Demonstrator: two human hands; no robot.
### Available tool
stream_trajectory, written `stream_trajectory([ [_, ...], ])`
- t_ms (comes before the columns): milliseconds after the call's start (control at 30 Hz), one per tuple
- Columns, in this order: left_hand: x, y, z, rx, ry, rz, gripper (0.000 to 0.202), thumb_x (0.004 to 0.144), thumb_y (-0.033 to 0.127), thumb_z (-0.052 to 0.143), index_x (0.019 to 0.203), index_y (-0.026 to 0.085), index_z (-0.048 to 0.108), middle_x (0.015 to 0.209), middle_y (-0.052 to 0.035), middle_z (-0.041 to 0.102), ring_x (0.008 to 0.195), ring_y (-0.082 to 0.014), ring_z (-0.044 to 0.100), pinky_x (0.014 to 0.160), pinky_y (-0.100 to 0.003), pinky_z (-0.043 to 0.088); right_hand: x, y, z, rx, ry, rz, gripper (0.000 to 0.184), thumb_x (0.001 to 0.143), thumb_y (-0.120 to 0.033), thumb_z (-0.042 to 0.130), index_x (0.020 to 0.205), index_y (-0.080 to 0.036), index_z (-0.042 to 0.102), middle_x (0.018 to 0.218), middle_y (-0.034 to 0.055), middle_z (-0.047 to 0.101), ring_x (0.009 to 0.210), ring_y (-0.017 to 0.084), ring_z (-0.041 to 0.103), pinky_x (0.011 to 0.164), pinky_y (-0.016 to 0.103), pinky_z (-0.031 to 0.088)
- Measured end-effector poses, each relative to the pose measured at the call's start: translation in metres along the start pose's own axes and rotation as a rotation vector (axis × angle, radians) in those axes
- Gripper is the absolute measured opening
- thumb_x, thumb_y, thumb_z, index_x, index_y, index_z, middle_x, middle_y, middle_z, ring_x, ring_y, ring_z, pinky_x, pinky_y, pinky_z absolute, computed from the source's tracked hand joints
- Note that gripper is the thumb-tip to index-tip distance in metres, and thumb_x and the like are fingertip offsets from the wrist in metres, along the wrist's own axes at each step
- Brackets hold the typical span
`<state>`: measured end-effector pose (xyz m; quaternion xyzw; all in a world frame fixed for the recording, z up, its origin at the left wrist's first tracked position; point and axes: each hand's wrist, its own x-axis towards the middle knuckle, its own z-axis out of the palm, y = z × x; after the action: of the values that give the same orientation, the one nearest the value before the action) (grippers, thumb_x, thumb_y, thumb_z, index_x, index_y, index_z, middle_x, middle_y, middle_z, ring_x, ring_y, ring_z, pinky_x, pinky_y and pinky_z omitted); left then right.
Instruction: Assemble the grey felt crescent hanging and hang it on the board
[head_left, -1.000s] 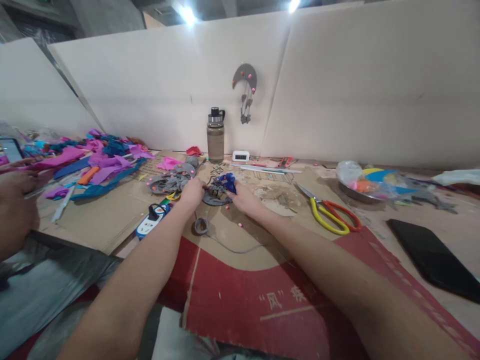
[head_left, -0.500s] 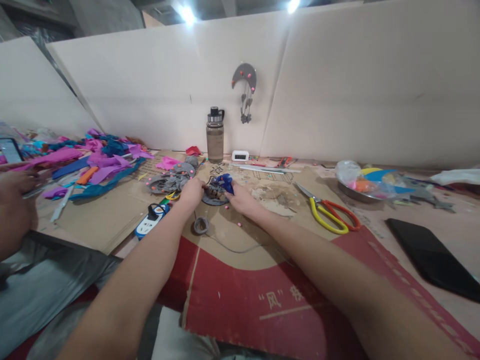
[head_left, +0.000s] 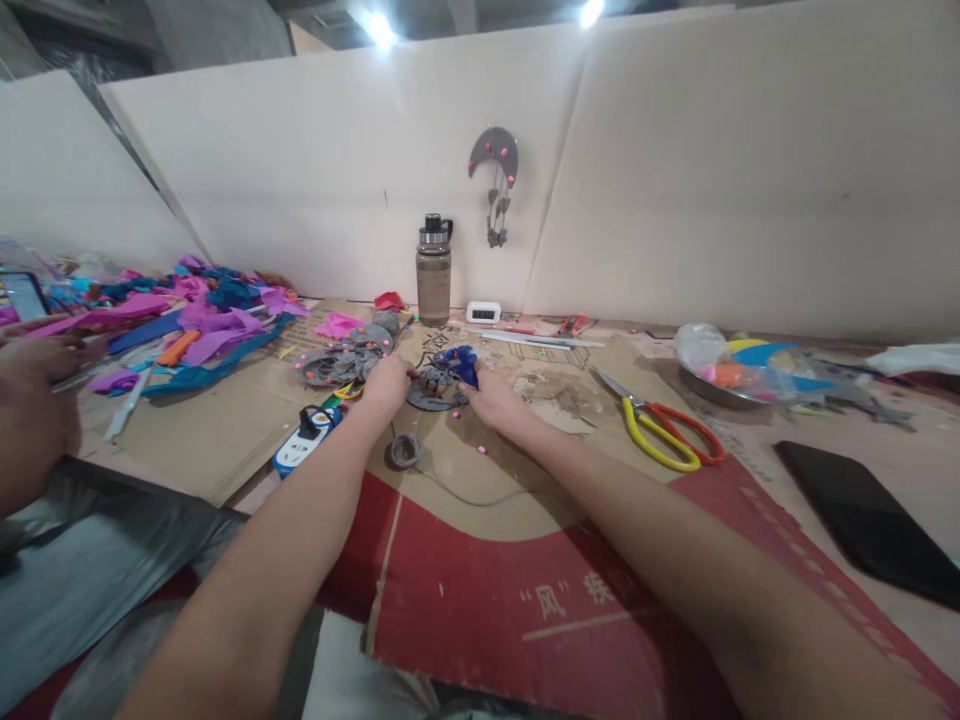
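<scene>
My left hand is closed at the left edge of a flat grey felt piece on the cardboard; what its fingertips pinch is too small to make out. My right hand has its fingers closed against a crumpled blue piece over the right side of that felt. Below the left hand lies a small coil of grey cord, its loose end trailing right. Pink beads dot the cardboard. Left of my hands rest grey felt shapes with pink beads.
Scissors and a black phone lie at right, near a metal bowl. A bottle and white timer stand behind. A power strip lies left; another person's hand is at far left.
My right hand and the blue piece have shifted slightly right. My left hand stays nearly in place at the felt's edge. The whole view has moved a little.
</scene>
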<state>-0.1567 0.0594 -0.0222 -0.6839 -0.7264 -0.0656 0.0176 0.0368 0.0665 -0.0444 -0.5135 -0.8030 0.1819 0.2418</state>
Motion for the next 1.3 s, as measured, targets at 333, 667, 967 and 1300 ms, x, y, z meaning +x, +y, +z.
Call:
stream_trajectory([
  [333,0.001,0.0,0.0,0.0,-0.007,-0.01,0.038,0.076,0.011,0.051,0.104,0.024,0.073,0.11,-0.0039,0.071,0.104,-0.017,0.063,0.089,-0.02,0.044,-0.002,-0.009,0.005,-0.025,-0.046,-0.016,0.022,0.086,-0.026,0.047,0.105,-0.016,0.054,0.097,0.0122,0.069,0.093,0.026,0.062,0.084,0.037,0.041],
  [667,0.002,-0.002,0.001,-0.013,-0.005,0.006,0.041,0.075,0.009,0.05,0.105,0.025,0.073,0.111,-0.0023,0.071,0.106,-0.0161,0.062,0.091,-0.019,0.043,-0.003,-0.013,0.0,-0.09,-0.077,0.0,0.026,0.086,-0.025,0.046,0.11,-0.016,0.054,0.103,0.0142,0.068,0.1,0.029,0.061,0.088,0.039,0.04],
  [967,0.001,0.0,0.0,0.0,-0.02,-0.017,0.037,0.077,0.013,0.052,0.103,0.026,0.074,0.111,-0.0031,0.071,0.105,-0.0174,0.063,0.088,-0.02,0.044,-0.007,-0.016,-0.004,-0.099,-0.079,0.022,0.028,0.087,-0.025,0.047,0.112,-0.016,0.054,0.102,0.0135,0.069,0.098,0.027,0.062,0.088,0.038,0.04],
  [1300,0.0,0.001,-0.001,-0.019,-0.002,-0.005,0.039,0.075,0.01,0.051,0.104,0.024,0.073,0.112,-0.0043,0.07,0.107,-0.0179,0.062,0.091,-0.021,0.044,-0.004,-0.017,0.001,-0.077,-0.072,0.008,0.027,0.086,-0.025,0.047,0.111,-0.017,0.055,0.096,0.0111,0.07,0.096,0.027,0.063,0.089,0.037,0.039],
])
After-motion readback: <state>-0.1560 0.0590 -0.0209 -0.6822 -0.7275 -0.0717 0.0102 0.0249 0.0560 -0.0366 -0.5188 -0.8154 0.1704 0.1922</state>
